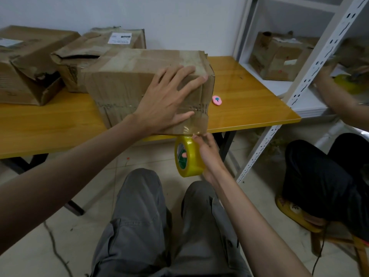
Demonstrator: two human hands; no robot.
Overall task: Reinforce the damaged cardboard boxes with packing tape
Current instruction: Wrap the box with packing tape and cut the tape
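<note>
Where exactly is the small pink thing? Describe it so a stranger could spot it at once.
Start at the yellow wooden table. The nearest cardboard box, with the left hand pressed on it, sits at the table's front edge. Just right of that box lies the pink object, flat on the tabletop: small, rounded, with a dark mark on top, the only pink thing among brown boxes.

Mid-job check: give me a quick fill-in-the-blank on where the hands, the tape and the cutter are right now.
1. The left hand lies flat on the near ____ box.
2. The right hand has its grip on a roll of ____ packing tape, held below the table edge.
3. The small pink cutter lies on the table to the ____ of that box.
4. Clear tape runs from the roll up onto the box's bottom ____ corner.

Missing words: cardboard; yellow; right; right
</note>
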